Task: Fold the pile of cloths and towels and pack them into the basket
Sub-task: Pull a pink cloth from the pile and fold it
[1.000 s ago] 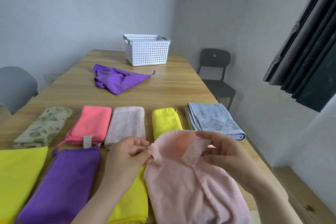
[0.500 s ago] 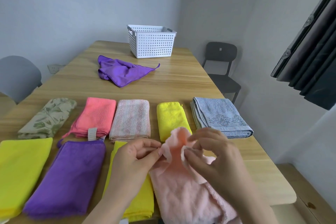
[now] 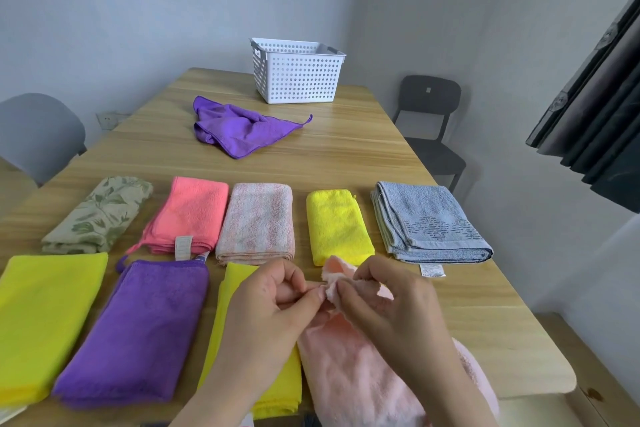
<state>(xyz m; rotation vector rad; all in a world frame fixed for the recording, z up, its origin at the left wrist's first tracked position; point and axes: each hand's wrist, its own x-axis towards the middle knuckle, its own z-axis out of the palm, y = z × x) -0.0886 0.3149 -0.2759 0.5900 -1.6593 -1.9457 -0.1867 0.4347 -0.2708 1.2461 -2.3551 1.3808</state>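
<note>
A pale pink towel (image 3: 349, 367) hangs over the table's near edge. My left hand (image 3: 273, 305) and my right hand (image 3: 384, 305) pinch its top corners together, fingertips almost touching. Folded cloths lie in two rows: a leaf-print one (image 3: 100, 215), a coral one (image 3: 190, 215), a pink-striped one (image 3: 258, 222), a small yellow one (image 3: 337, 225) and a blue towel (image 3: 426, 218) behind; a yellow (image 3: 41, 319), a purple (image 3: 142, 329) and another yellow (image 3: 277, 388) in front. An unfolded purple cloth (image 3: 239, 128) lies further back. The white perforated basket (image 3: 298, 76) stands at the table's far end.
The wooden table (image 3: 346, 156) ends close on the right, beside the blue towel. A black chair (image 3: 429, 121) stands past the right edge and a grey chair (image 3: 38, 135) at the left. Dark curtains (image 3: 595, 107) hang at the right.
My hands have come together, bringing the pink towel's two top corners to meet. The towel's upper edge has bunched narrower between my fingers.
</note>
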